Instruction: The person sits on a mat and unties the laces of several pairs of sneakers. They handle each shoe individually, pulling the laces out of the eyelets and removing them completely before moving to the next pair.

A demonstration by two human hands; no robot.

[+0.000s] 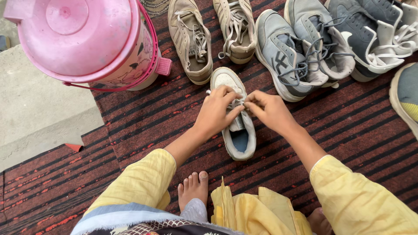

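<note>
A bare foot [193, 189] is resting on the rug [143, 126] nearest the camera, between loose yellow sleeves; the rug is running dark red with black ribbed stripes and orange flecks, its weave looking coarse; a pale concrete floor [39, 109] is showing beyond its left edge, rough and unpainted.

Mid-rug, a white shoe [237, 130] is lying toe away from the person, its blue insole showing at the heel end; the left hand [216, 111] is lying over its laces, fingers pinching together on a lace; the right hand [267, 109] is meeting it from the other side, fingertips likewise pinching closed on lace; the two hands are touching over the tongue.

Further off, tan shoes [213, 35] are lying side by side, laces loose; grey shoes [300, 48] are lying just right of them, mesh uppers and slack laces; darker grey shoes [374, 35] with white straps are sitting at the far right. At far left a pink plastic bucket [87, 39] is standing, round, lidded, with a thin pink handle hanging down.
</note>
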